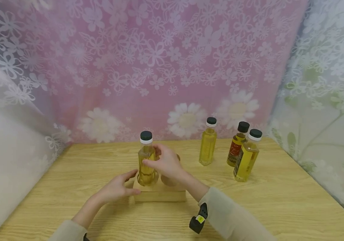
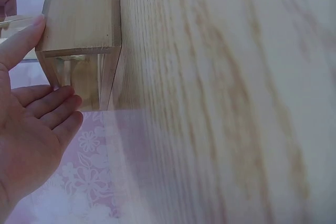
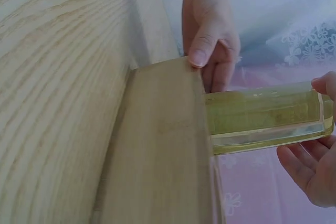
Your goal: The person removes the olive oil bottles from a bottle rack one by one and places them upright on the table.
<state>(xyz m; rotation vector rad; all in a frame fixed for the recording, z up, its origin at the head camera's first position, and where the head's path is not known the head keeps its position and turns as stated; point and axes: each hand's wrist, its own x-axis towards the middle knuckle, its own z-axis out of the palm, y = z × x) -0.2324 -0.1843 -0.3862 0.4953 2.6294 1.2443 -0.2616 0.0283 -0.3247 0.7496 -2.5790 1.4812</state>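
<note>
A glass bottle of yellow oil [image 1: 146, 157] with a dark green cap stands upright, its base at the left hole of a low wooden bottle rack [image 1: 160, 196]. My right hand [image 1: 167, 162] grips the bottle around its middle, thumb in front, fingers behind. My left hand [image 1: 116, 189] is at the rack's left end, its thumb touching the front top edge. In the left wrist view, the left hand's fingers [image 2: 60, 111] lie extended by the rack's open end. The right wrist view shows the bottle's lower part [image 3: 257, 119] meeting the rack's top.
To the right on the wooden table [image 1: 280, 201] stand a clear oil bottle [image 1: 207, 147], a bottle with a red label [image 1: 235, 149] and another yellow oil bottle [image 1: 247, 159] in front of it. A pink flowered curtain [image 1: 160, 67] hangs behind the table.
</note>
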